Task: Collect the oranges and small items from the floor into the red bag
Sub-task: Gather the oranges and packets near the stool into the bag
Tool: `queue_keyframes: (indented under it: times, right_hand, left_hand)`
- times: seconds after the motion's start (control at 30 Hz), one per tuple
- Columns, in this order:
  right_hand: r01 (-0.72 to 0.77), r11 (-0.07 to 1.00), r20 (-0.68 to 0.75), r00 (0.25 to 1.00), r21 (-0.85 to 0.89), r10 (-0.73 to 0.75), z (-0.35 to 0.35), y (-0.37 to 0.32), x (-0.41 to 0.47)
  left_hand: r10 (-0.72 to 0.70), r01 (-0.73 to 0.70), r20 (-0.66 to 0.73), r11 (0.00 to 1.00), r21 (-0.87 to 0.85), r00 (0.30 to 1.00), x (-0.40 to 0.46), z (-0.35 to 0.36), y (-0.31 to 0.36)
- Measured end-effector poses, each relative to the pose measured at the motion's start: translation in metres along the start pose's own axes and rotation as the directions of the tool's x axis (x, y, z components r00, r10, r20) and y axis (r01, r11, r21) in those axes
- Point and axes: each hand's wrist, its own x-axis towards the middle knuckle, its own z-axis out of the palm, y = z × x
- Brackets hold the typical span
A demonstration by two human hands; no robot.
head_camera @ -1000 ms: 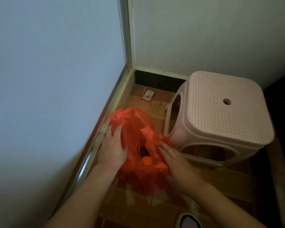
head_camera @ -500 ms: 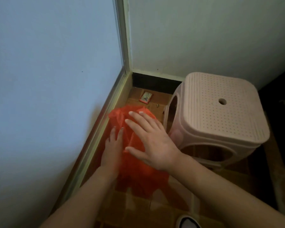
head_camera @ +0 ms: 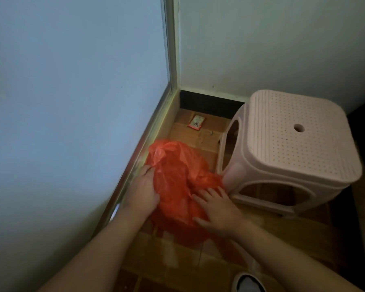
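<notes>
The red bag [head_camera: 177, 182], thin crumpled plastic, lies on the tiled floor beside the left wall. My left hand [head_camera: 142, 190] holds its left side, with the fingertips hidden under the plastic. On the bag's right lower side my right hand [head_camera: 217, 209] presses flat with spread fingers. No orange shows; the bag's mouth is folded over. A small red-and-white packet [head_camera: 196, 124] lies on the floor near the far corner, and a tiny scrap [head_camera: 210, 133] lies just right of it.
A pink perforated plastic stool [head_camera: 293, 144] stands right of the bag, almost touching it. A metal-framed panel [head_camera: 154, 131] runs along the left. The toe of a white shoe [head_camera: 248, 283] shows at the bottom edge.
The bag's mouth was open with an orange showing, and it is now folded over. My right hand swept over the top of the bag and came down flat on its right side.
</notes>
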Motion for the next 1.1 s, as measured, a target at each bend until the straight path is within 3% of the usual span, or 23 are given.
queue_keyframes:
  times: [0.17, 0.33, 0.43, 0.57, 0.67, 0.8, 0.9, 0.97, 1.1]
  right_hand:
    - [-0.02, 0.999, 0.005, 1.0, 0.032, 0.02, 0.032, 0.011, -0.042]
    - [-0.108, 0.987, 0.123, 0.988, 0.118, 0.093, 0.054, 0.015, -0.07]
    - [-0.02, 0.998, -0.11, 0.994, 0.057, 0.027, 0.051, 0.003, -0.073]
    - [0.131, 0.991, -0.535, 0.84, 0.035, -0.092, 0.012, -0.019, -0.066]
    - [0.168, 0.986, -0.606, 0.786, 0.016, -0.124, -0.031, -0.023, -0.045]
    - [0.083, 0.996, -0.427, 0.899, -0.036, -0.091, -0.068, -0.011, 0.008]
    - [0.025, 0.996, -0.213, 0.976, -0.084, -0.043, -0.052, 0.007, 0.04]
    - [-0.011, 0.998, -0.096, 0.995, -0.059, 0.005, -0.03, 0.016, 0.049]
    - [-0.028, 0.999, -0.022, 0.999, -0.038, 0.028, 0.006, 0.02, 0.051]
  left_hand:
    - [-0.049, 0.051, -0.042, 0.997, 0.065, 0.998, 0.001, -0.006, 0.0]
    - [-0.107, 0.118, -0.084, 0.984, 0.133, 0.991, 0.0, -0.018, 0.0]
    - [-0.026, 0.026, -0.001, 0.989, 0.144, 1.0, -0.004, -0.013, 0.002]
    - [0.047, -0.049, 0.018, 0.98, 0.191, 0.999, -0.008, -0.009, 0.012]
    - [0.059, -0.06, 0.011, 0.966, 0.251, 0.998, -0.011, -0.008, 0.017]
    - [0.046, -0.066, 0.07, 0.947, 0.314, 0.996, -0.013, -0.011, 0.019]
    - [-0.062, 0.022, 0.1, 0.934, 0.356, 0.993, -0.013, -0.018, 0.011]
    - [-0.137, 0.076, 0.117, 0.904, 0.42, 0.984, -0.014, -0.024, 0.004]
    - [-0.203, 0.069, 0.167, 0.809, 0.584, 0.965, -0.017, -0.031, 0.002]
